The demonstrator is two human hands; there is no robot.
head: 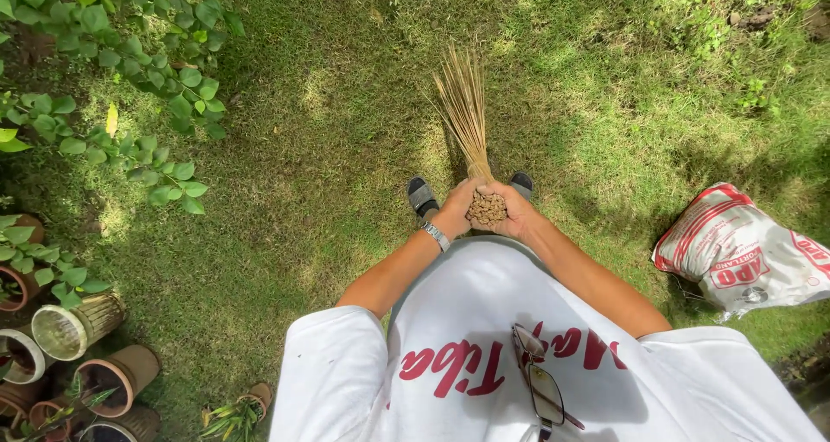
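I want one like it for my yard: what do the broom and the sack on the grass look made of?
Broom: thin stiff plant ribs, likely palm midribs, tan and matte; both hands, left and right, clasp the bundled cut ends. Sack: looks like woven plastic, white with red print, slightly glossy and creased.

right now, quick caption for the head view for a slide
Both hands, left hand and right hand, grip a stick broom upright over sunlit grass, a sack lying nearby.

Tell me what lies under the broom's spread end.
Under the stick broom only lawn shows, sunlit and shaded. Both hands, left hand and right hand, wrap its bundled top, hiding the stalks there.
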